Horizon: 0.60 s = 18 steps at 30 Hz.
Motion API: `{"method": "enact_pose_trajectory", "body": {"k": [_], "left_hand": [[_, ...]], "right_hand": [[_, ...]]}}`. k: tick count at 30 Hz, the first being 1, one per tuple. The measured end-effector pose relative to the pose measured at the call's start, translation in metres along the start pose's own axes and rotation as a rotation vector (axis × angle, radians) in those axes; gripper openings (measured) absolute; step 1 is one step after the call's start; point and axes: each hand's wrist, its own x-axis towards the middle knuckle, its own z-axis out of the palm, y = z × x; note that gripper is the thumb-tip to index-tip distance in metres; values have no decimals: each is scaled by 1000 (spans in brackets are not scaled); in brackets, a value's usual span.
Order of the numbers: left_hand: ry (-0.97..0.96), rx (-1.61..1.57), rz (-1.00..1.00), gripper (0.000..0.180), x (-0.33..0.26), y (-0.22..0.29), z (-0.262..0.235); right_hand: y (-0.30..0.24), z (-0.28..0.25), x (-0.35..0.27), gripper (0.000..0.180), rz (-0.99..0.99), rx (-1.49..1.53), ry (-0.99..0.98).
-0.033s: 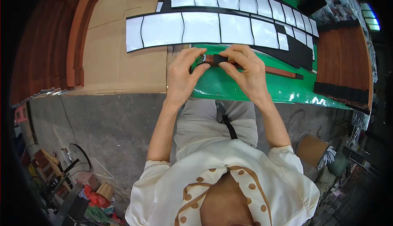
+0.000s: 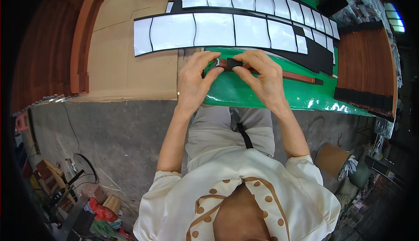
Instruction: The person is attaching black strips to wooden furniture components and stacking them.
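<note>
- Nearest, by the front edge of the cardboard-covered tabletop (image 2: 146, 93), almost nothing has changed: the right hand (image 2: 267, 74) sits a touch lower, and the left hand (image 2: 192, 75) keeps its place.
- Left fingers are pinched on the left end of a brown strip (image 2: 299, 76), by a small shiny piece (image 2: 217, 63) whose kind I cannot tell.
- Right fingers are closed on the black band (image 2: 234, 63) beside it, thumb below and forefinger above.
- The strip runs rightward behind the right hand, over the green cover (image 2: 244, 93), to a black tip; whether it rests there is unclear.
- With both grips kept, the handwork on that end appears to be at the same stage.
- Beyond, the white-panelled black strip (image 2: 214, 29) and, toward the right edge, the stacked brown strips (image 2: 364, 62) look essentially unmoved.
</note>
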Motion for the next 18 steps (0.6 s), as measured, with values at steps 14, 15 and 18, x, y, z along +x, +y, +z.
{"method": "enact_pose_trajectory", "body": {"k": [14,15,18], "left_hand": [[-17,-48,-8,26,5,-9,2],[-19,-49,-9,26,5,-9,1],[-22,-51,-6,26,6,-9,1]], "right_hand": [[5,11,3,22,-43,-99,-8],[6,12,3,22,-39,-94,-5],[5,12,3,22,-47,-99,2]]}}
